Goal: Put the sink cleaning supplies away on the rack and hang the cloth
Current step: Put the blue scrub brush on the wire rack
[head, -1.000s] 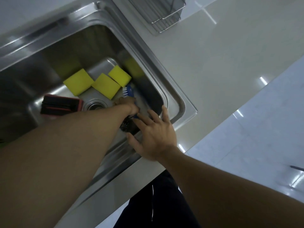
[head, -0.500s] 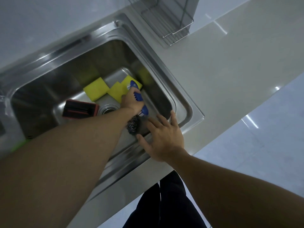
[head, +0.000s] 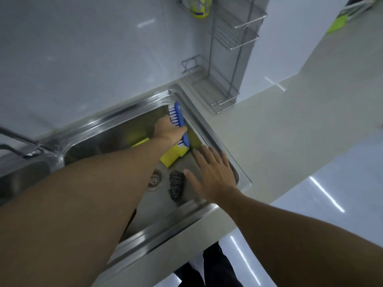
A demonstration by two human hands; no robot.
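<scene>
1. Since the earlier frame your left hand [head: 169,131] has risen from the sink floor with the blue brush [head: 179,123]. It is now up near the far right corner of the sink [head: 207,125].
2. Your left fingers are wrapped round the middle of the brush, bristles facing left. Its long axis points away from you, toward the wire rack [head: 209,88].
3. That rack stands on the desk [head: 269,131] just beyond the corner, ahead and right of the brush. Your left hand is the nearer one, so the carry looks like a short diagonal over the rim.
4. Your right hand [head: 213,175] hovers flat over the sink's right side, fingers [head: 204,156] spread and holding nothing.
5. On the sink floor the dark scourer [head: 176,184] lies just left of your right thumb, not touching it, with the yellow sponges [head: 171,157] between scourer and brush.
6. No cloth can be made out.
</scene>
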